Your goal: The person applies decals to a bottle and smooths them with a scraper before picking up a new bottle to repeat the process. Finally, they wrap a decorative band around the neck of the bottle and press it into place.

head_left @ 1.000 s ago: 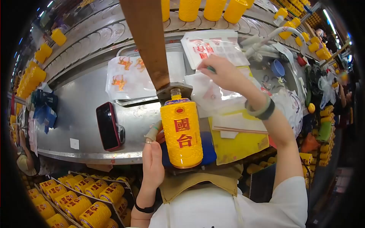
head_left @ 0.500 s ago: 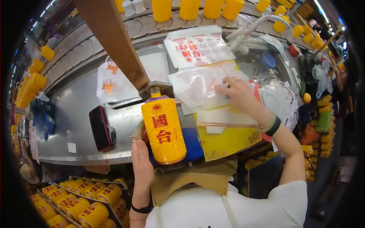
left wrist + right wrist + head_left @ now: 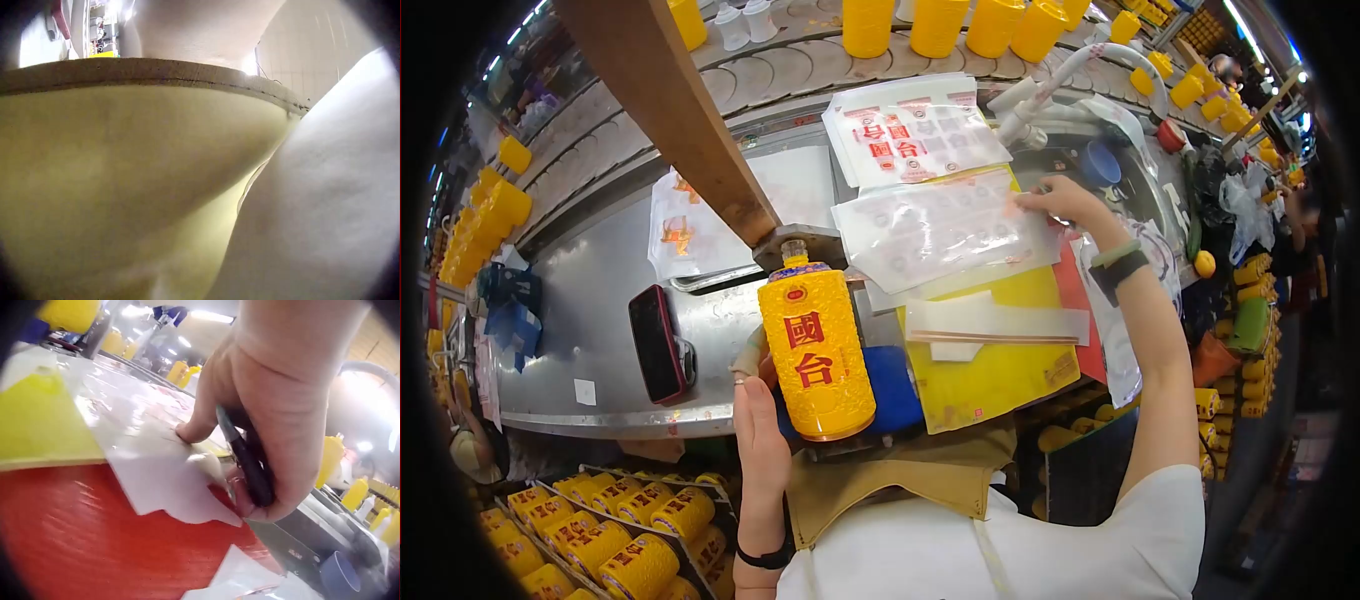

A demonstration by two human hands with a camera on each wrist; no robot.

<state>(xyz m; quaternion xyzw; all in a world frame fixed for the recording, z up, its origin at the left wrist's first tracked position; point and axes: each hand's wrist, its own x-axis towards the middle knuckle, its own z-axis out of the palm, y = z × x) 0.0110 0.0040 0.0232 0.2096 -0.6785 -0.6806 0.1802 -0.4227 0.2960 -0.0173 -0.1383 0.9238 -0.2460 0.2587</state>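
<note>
In the head view, a yellow bottle (image 3: 815,350) with red characters hangs tilted, its neck at a metal bracket (image 3: 800,240) on a wooden beam. My left hand (image 3: 762,435) holds the bottle's left side, its fingers partly hidden behind it. At the right edge of a translucent printed sheet (image 3: 945,225) is my right hand (image 3: 1080,208). The right wrist view shows that hand (image 3: 269,425) curled round a dark pointed tool (image 3: 250,465), with a fingertip touching the sheet (image 3: 165,462). The left wrist view shows no left fingers.
Printed sheets (image 3: 915,135) lie behind, and a yellow board (image 3: 990,385) with pale strips (image 3: 1000,322) lies nearer. A phone (image 3: 660,345) rests on the metal table (image 3: 590,290). Bottles (image 3: 645,565) fill a rack at lower left. A blue bowl (image 3: 1100,163) stands at right.
My right hand has moved from the printed stack across the translucent sheet to its right edge. My left hand stays at the bottle. The head view has shifted, moving the scene left.
</note>
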